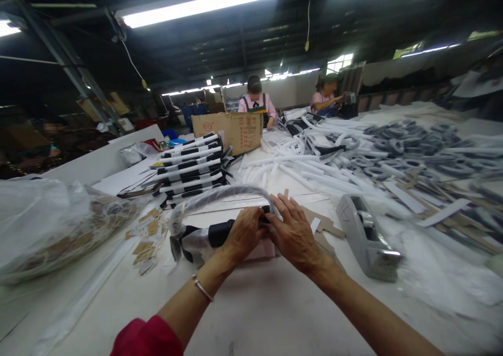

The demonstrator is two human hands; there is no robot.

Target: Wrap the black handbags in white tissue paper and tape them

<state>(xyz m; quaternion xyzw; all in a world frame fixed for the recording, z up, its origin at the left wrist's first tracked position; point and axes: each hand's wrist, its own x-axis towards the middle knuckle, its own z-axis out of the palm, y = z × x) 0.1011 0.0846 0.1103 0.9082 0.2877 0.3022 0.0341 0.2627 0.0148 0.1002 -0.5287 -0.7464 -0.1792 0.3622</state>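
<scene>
A black-and-white bag (221, 234) lies in front of me, with a curved handle (220, 192) wrapped in clear film arching over it. Curled fingers of my left hand (244, 231) grip the bag's right end near a black part. My right hand (294, 233) meets it there, thumb and fingertips pressed onto the same end while the other fingers stretch upward. Exactly what the fingertips pinch is hidden. Just right of my right hand lie flat brown cardboard pieces (320, 221), and beyond them stands a grey tape dispenser (367, 241).
Left are a clear plastic sack (58, 225) and several brown tags with strings (146, 241). Behind the bag, similar black-and-white wrapped pieces (192, 162) are stacked before a cardboard box (239, 132). White tubes (310, 173) and grey rings (416, 141) cover the right. Two people work across the table.
</scene>
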